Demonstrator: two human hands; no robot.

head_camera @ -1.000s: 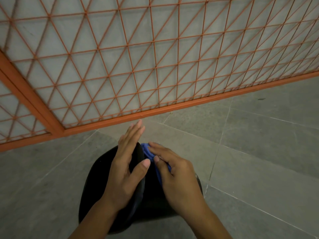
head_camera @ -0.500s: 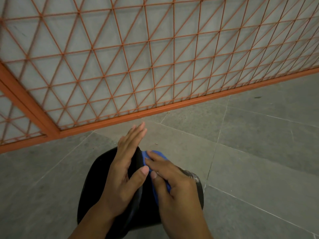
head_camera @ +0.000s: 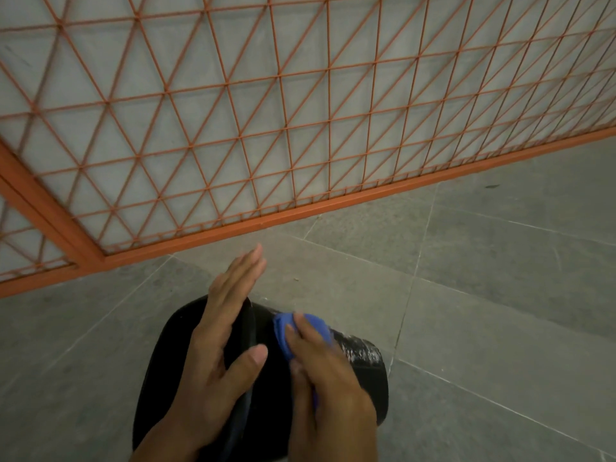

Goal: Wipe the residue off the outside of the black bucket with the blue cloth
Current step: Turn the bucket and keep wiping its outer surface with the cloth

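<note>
Left hand (head_camera: pixel 223 341) flat and unclenched across black bucket (head_camera: pixel 370 378) rim, steadying it on its side on grey floor tiles (head_camera: pixel 500 295); right hand (head_camera: pixel 328 375) pressing bunched blue cloth (head_camera: pixel 283 330) to outer wall. Whitish residue (head_camera: pixel 358 350) visible beside cloth toward bucket base, so wiping apparently partway, that patch left. Beyond, orange lattice fence (head_camera: pixel 300 128) against pale wall.

Floor (head_camera: pixel 483 295): large grey stone tiles, thin pale grout lines, faint scuffs. Orange metal grille (head_camera: pixel 266 111) fills the 9-to-2 o'clock span, triangular lattice over a pale grey wall (head_camera: pixel 186 61). Its base rail (head_camera: pixel 333 208) slants upward toward 3 o'clock. Small dark speck (head_camera: pixel 492 186) near 2 o'clock. Light dim, even.
</note>
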